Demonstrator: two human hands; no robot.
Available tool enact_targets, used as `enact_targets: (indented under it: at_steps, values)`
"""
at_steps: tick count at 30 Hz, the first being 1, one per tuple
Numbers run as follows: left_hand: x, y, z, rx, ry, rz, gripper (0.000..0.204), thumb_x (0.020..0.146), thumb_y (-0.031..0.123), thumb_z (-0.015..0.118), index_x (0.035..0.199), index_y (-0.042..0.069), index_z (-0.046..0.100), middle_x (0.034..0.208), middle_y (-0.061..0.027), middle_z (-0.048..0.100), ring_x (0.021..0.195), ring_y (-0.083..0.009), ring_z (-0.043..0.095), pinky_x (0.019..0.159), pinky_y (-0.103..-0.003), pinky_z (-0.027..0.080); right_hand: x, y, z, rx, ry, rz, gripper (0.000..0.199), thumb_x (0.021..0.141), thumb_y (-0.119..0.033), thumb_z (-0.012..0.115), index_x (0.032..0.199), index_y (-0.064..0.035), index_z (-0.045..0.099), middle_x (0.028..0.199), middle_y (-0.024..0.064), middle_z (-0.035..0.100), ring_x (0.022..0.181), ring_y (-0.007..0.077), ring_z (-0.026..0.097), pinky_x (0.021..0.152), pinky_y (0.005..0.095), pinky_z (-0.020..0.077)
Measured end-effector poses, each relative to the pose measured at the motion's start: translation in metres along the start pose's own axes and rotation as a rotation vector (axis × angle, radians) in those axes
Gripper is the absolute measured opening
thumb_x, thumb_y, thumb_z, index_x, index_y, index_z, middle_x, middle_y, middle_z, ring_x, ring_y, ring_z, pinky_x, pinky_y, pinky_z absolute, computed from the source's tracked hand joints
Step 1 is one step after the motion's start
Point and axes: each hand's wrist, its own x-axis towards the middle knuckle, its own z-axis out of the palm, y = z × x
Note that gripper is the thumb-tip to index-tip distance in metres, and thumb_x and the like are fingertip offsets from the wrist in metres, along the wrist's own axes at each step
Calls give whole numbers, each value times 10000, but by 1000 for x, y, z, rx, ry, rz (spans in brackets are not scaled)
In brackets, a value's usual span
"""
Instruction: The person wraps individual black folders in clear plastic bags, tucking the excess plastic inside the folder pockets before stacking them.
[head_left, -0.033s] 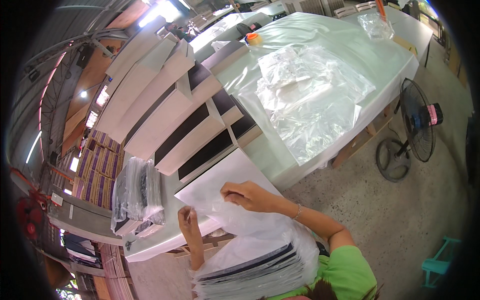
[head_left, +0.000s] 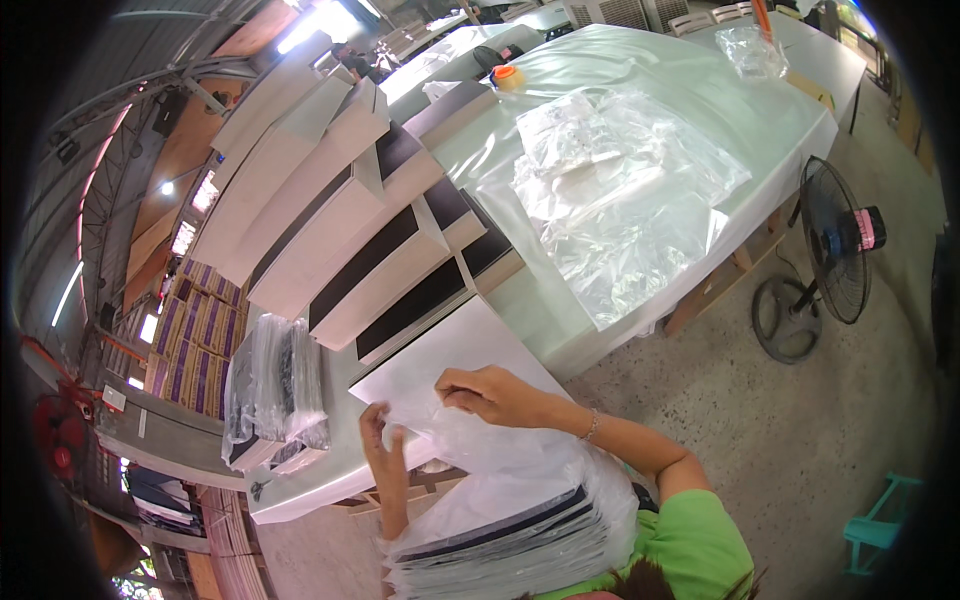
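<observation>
Over the near corner of the table, my right hand is closed, its fingers pinching the mouth of a clear plastic bag. My left hand is beside the film with thumb and fingers apart; whether it touches the film is hard to see. Below both hands the bag wraps a stack of thin, flat pieces with a dark top edge, close against my body. Just beyond my hands lies a white panel on the table.
Stacks of white and black boards cover the table's left side. A plastic-wrapped bundle stands at the left. Loose clear plastic bags are spread on the far table. A standing fan and a teal stool are on the right.
My left hand's fingers have come apart and moved slightly. My right hand has shifted a little to the left, still pinching the bag.
</observation>
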Motion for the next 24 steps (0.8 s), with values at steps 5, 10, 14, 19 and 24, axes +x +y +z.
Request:
enact_targets:
  at_steps: [5, 10, 14, 19, 24]
  values:
    - [-8, 18, 20, 64, -641, -160, 349, 819, 228, 620, 1057, -2, 510, 1054, -127, 546, 1015, -282, 504, 934, -369, 364, 7, 4, 13, 47, -8, 94, 131, 854, -131, 546, 924, -24, 516, 635, 71, 537, 573, 192, 500, 561, 283, 413]
    - [-4, 12, 7, -816, -343, -509, 324, 876, 328, 529, 1007, 32, 526, 996, -99, 586, 962, -246, 565, 877, -355, 434, -12, 10, -22, 339, -730, 378, 248, 841, -280, 582, 881, -36, 570, 694, 26, 590, 572, 117, 492, 524, 253, 376]
    - [-15, 4, -25, -287, -368, -345, 404, 867, 377, 529, 1078, 33, 528, 904, -76, 603, 861, -196, 605, 738, -302, 504, -61, 56, -44, 809, -343, 199, 337, 860, -346, 552, 1023, -53, 581, 925, 65, 604, 745, 133, 551, 653, 257, 440]
    - [-35, 21, -32, -839, -416, -1246, 385, 868, 317, 493, 1134, 40, 523, 1040, -114, 579, 944, -256, 575, 830, -395, 472, -31, -5, -41, 1586, 418, 221, 514, 893, -403, 463, 1307, -107, 392, 1030, 70, 558, 959, 177, 542, 916, 406, 406]
    - [-39, -11, -63, -1354, -281, -667, 378, 859, 304, 499, 1124, 36, 531, 1084, -127, 566, 987, -277, 551, 861, -442, 448, -43, 6, -31, 1622, -93, 305, 548, 885, -400, 496, 1317, -99, 347, 894, 64, 557, 745, 125, 529, 705, 287, 448]
